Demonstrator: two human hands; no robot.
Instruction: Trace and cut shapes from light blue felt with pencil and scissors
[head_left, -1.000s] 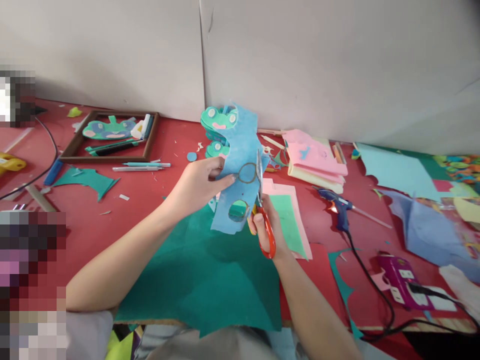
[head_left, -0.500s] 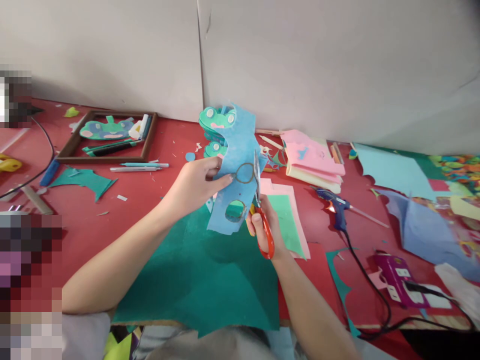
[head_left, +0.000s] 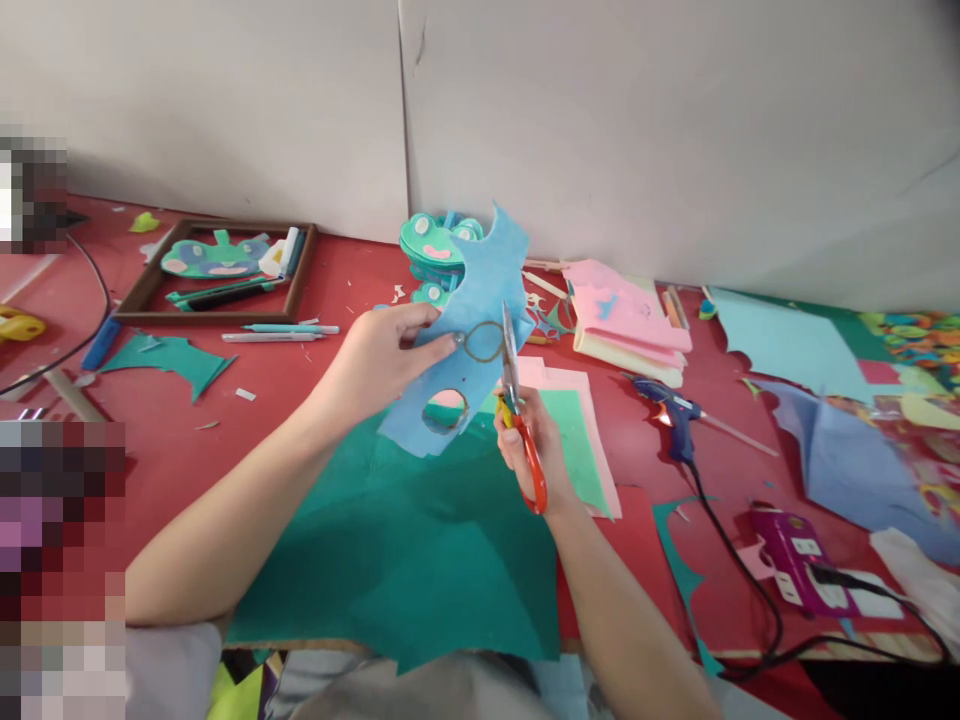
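Note:
My left hand (head_left: 390,365) pinches a light blue sheet of felt or paper (head_left: 491,265) between thumb and fingers, holding it above the table. A dark circle is drawn on the sheet beside my thumb, and below it is a cut-out round hole. Red-handled scissors (head_left: 534,468) are in my right hand (head_left: 544,435), blades pointing up along the sheet's right edge by the drawn circle. Whether the blades bite into the sheet I cannot tell. Behind the sheet, partly hidden, stand stacked green frog-face pieces (head_left: 431,245).
A dark green sheet (head_left: 420,560) covers the table's front. On the left lie a brown frame (head_left: 217,320) and pens (head_left: 289,330). Folded pink sheets (head_left: 630,310), a glue gun (head_left: 675,415) with its cable, and a purple power strip (head_left: 795,560) are at right.
The blue sheet has turned, its lower end swinging left and its top moving right. My left hand shifted slightly left with it. The scissors tilt a little more to the left.

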